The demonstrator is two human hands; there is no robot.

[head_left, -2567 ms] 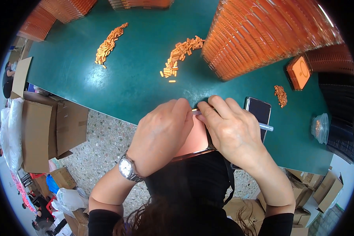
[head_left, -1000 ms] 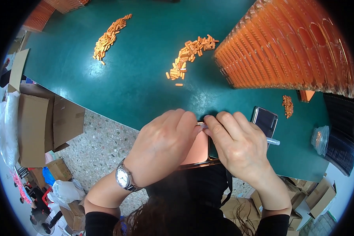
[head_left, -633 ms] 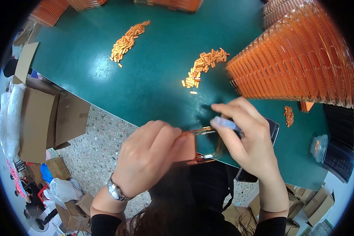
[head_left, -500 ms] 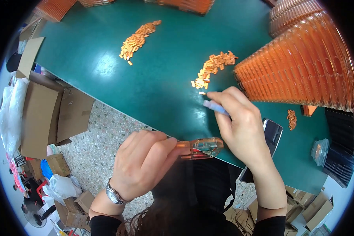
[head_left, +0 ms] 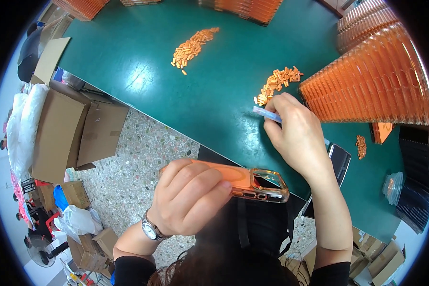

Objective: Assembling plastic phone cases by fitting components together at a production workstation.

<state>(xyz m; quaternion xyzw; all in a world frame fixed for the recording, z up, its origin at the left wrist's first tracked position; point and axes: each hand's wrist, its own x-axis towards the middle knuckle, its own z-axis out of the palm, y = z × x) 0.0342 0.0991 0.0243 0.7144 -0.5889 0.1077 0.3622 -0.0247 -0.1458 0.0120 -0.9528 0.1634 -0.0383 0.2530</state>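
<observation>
My left hand (head_left: 190,198), with a watch on its wrist, is closed around an orange see-through phone case (head_left: 238,178) with a shiny rim and a camera cut-out, held at the table's near edge. In my right hand (head_left: 298,131) is a slim, pale blue pen-like stick (head_left: 266,113), gripped by thumb and fingers. The fingertips are beside a pile of small orange pieces (head_left: 279,81) on the green table (head_left: 214,100); whether they touch a piece is hidden. Farther left lies a second pile of orange pieces (head_left: 193,47).
A long stack of orange cases (head_left: 367,83) lies to the right. A dark phone-like object (head_left: 338,164) is under my right forearm. A small heap of brown bits (head_left: 361,147) and a clear tub (head_left: 393,186) sit farther right. Cardboard boxes (head_left: 59,136) stand on the floor at left.
My left hand has turned the phone case, so more of its orange back shows. My right hand has moved closer to the near pile, covering a loose piece. The view has shifted slightly.
</observation>
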